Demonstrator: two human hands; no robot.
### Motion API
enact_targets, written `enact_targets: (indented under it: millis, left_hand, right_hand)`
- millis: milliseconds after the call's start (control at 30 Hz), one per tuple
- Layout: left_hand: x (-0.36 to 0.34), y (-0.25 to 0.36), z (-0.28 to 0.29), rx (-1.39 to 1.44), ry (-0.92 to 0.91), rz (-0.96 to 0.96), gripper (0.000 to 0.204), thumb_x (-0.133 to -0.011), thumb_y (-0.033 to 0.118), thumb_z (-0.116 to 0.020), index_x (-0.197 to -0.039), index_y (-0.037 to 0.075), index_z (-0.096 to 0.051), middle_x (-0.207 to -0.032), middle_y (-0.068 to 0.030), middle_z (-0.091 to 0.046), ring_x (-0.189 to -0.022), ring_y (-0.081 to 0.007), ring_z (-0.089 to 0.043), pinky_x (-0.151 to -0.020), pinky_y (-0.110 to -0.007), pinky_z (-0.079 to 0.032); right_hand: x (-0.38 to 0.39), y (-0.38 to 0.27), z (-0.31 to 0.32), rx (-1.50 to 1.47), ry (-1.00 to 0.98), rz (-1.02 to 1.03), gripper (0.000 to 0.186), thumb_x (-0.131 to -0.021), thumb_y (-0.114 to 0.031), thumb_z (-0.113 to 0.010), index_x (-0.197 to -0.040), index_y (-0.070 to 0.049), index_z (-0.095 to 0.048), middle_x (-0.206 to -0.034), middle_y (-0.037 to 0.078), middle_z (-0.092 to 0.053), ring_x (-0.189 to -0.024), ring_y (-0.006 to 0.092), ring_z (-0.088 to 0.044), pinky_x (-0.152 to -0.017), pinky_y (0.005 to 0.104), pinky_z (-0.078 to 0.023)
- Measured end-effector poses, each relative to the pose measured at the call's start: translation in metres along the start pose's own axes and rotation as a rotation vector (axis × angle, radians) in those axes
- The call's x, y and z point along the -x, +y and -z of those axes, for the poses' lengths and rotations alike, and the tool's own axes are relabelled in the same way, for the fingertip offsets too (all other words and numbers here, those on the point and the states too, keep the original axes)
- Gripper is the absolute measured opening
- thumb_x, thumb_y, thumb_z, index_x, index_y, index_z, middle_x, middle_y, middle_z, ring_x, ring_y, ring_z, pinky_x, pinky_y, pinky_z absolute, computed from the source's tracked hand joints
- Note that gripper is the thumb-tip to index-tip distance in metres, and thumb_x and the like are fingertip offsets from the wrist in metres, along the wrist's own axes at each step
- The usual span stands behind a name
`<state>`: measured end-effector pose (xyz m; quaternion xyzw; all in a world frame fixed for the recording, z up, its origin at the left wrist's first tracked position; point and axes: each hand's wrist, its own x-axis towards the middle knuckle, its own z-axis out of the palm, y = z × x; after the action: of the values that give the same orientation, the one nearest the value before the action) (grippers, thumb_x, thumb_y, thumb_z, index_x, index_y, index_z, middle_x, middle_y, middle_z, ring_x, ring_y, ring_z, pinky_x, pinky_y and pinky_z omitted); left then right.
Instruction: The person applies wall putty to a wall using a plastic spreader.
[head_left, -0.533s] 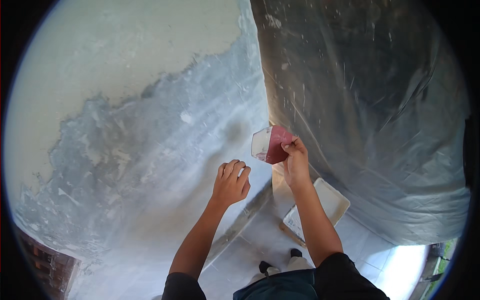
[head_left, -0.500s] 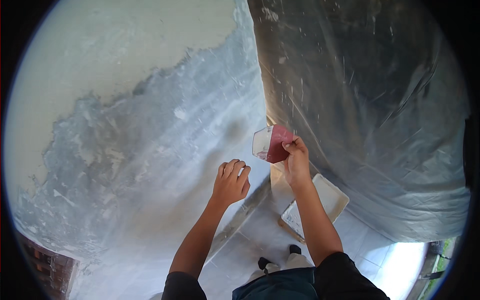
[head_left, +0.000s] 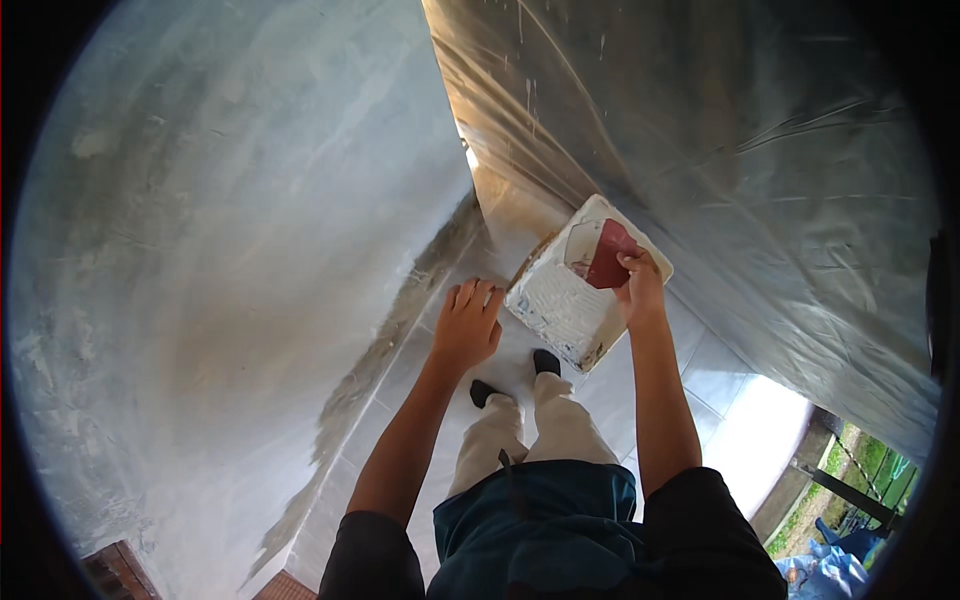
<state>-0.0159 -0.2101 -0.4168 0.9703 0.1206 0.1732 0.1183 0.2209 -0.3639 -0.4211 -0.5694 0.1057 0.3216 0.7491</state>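
In my right hand (head_left: 640, 285) is a flat scraper (head_left: 612, 255) with a dark red grip part and a pale blade smeared with white. It hangs over a whitish rectangular tray (head_left: 560, 305), whose rim and inside are coated with white paste. Whether the blade touches the paste I cannot tell. My left hand (head_left: 468, 322) hovers near the tray's left corner, holding nothing, its fingers loosely bent and slightly apart.
A wall (head_left: 250, 220) coated in grey-white plaster rises on the left. Plastic sheeting (head_left: 740, 200) with white splashes covers the right side. Pale floor tiles (head_left: 390, 385) lie below, with my dark-shod feet (head_left: 545, 362) close to the tray. Greenery shows at lower right.
My view has tipped down toward the floor. My right hand has brought the scraper from beside the wall's corner to over the tray. My left hand remains empty.
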Motion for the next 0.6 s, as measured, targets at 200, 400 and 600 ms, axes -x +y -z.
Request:
enact_targets:
  millis: [200,400,600]
  left_hand:
    - [0.023,0.023,-0.065,0.046,-0.186,0.104,0.047,-0.07,0.008,-0.064,-0.116,0.007,-0.052,-0.117,-0.0102,-0.051,-0.117,-0.0293,-0.046,-0.096,-0.044,-0.038]
    - [0.031,0.043,-0.112,0.106,-0.298,0.185,0.047,-0.075,0.013,-0.065,-0.119,0.007,-0.051,-0.12,-0.0108,-0.049,-0.12,-0.0298,-0.044,-0.098,-0.045,-0.037]
    - [0.039,0.057,-0.147,0.143,-0.372,0.201,0.047,-0.077,0.016,-0.066,-0.12,0.007,-0.05,-0.12,-0.0113,-0.05,-0.12,-0.0305,-0.044,-0.099,-0.046,-0.036]
  right_hand:
    - [-0.026,0.019,0.077,0.154,0.172,-0.023,0.029,-0.089,0.003,-0.053,-0.118,-0.001,-0.056,-0.114,0.012,-0.062,-0.104,0.0228,-0.061,-0.091,0.0374,-0.051]
    - [-0.064,0.043,0.127,0.564,0.33,0.165,0.026,-0.086,0.0,-0.059,-0.111,-0.001,-0.064,-0.102,0.009,-0.069,-0.095,0.0186,-0.064,-0.085,0.0338,-0.05]
    - [-0.076,0.062,0.133,1.193,0.361,0.353,0.028,-0.081,-0.005,-0.064,-0.109,-0.006,-0.066,-0.097,0.016,-0.071,-0.091,0.0344,-0.068,-0.081,0.0404,-0.052]
